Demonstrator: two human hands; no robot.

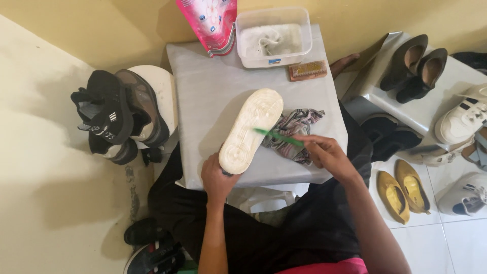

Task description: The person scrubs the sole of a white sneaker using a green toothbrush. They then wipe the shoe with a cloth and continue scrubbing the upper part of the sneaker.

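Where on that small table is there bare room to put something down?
The table's left strip, between the pink pouch and the upturned shoe sole, is bare. The far edge is crowded by the plastic tub and scrub brush; the rag fills the right.

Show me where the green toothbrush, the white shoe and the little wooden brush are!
green toothbrush (278,137), head view, on the handle's middle.
white shoe (251,129), head view, on the upturned sole's middle.
wooden brush (307,70), head view, on its bristle face.

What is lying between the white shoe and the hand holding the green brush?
In the head view, a crumpled striped cloth lies between the white shoe and the right hand, with the green brush reaching across it.
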